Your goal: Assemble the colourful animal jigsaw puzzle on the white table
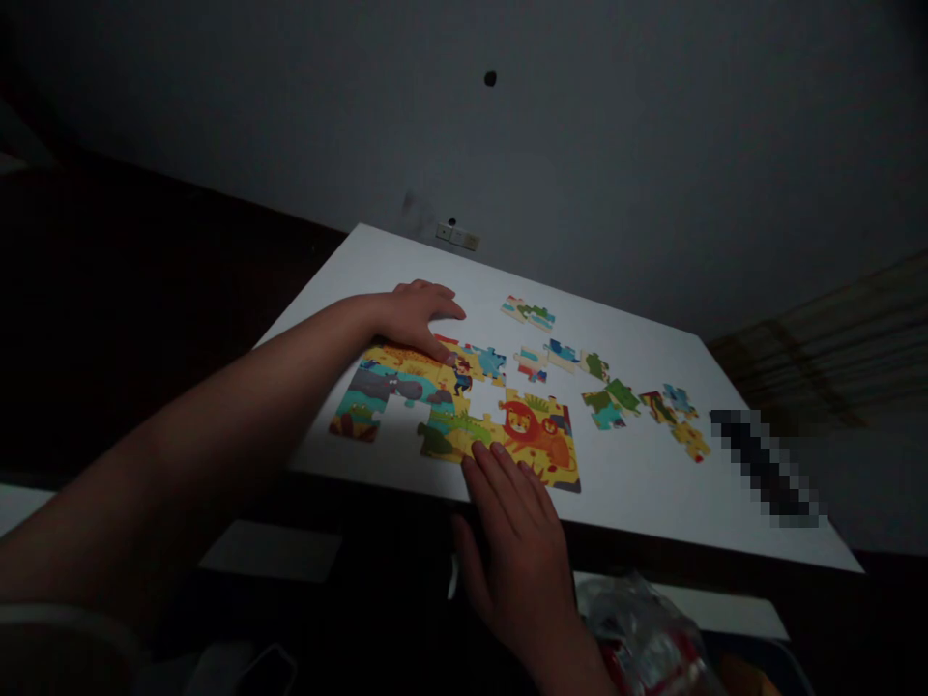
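A partly joined jigsaw puzzle (406,389) lies on the white table, showing a hippo, a crocodile and two lions, with gaps at its middle and lower edge. Over its upper left part reaches my left hand (420,319), fingers spread, the thumb touching the pieces and the fingertips on the tabletop. My right hand (518,541) lies with its fingers extended over the near edge of the table, fingertips on the puzzle's bottom edge below the lion section (540,432). Neither hand grips a piece.
Loose puzzle pieces (622,393) lie to the right, with others (529,313) farther back. A pixelated dark object (765,469) is by the table's (725,512) right edge. A clear plastic bag (645,628) sits below the near edge. A wall with a socket (457,236) stands behind.
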Motion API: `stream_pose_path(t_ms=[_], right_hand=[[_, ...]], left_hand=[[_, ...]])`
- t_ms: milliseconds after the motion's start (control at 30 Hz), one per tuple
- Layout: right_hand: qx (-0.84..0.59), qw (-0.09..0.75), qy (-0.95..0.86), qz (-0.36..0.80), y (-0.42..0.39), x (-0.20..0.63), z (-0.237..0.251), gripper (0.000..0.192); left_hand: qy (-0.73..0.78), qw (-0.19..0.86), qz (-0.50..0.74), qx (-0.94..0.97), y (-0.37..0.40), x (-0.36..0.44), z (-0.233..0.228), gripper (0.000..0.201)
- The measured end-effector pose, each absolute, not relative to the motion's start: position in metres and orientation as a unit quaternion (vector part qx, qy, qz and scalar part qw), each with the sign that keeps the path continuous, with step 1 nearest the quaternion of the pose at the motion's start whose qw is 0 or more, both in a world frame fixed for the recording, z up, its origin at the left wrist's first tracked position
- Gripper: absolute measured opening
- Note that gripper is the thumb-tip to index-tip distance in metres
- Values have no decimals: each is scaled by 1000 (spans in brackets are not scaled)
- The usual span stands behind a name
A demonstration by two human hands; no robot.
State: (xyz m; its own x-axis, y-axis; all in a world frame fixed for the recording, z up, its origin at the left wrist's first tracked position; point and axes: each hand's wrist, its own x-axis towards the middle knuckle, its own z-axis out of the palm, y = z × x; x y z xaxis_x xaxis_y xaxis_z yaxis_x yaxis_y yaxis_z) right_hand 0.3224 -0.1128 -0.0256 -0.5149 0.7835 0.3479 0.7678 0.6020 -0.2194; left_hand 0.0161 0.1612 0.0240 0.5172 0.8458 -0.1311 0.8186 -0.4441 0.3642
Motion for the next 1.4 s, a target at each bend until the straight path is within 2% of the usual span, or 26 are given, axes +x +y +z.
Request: stream_pose_path(t_ms=[100,200,300,400,500,600,700,900,1167,1300,1400], right_hand=[[-430,224,-874,32,-110,323,-18,70],[-421,279,-862,33,-101,337,-1,61],[-465,314,-828,1,-76,367,25,47],[-496,264,-827,7,-24,400,54,38],[-492,190,-849,41,50,416,75,37],[-461,157,-865,122,122,412,78,31],[-454,144,-868,138,165,398,69,28],[-433,125,-887,103,168,403,51,27],[-463,138,-868,114,162,434,62,26],[-392,129,-901,134,153,421,60,42],[-365,94,-917,132,147,410,54,41]], left_hand=[[494,191,29,848,160,15,26,124],[494,184,24,849,158,15,27,123],[494,182,46,849,159,12,26,112],[505,190,113,835,163,7,23,96],[532,173,169,811,168,-1,19,82],[563,143,190,792,172,-10,18,75],[575,123,180,789,175,-15,17,73],[563,106,170,802,183,-15,10,71],[578,101,171,792,185,-16,8,72],[583,109,167,787,184,-16,10,73],[589,109,155,786,183,-14,13,74]])
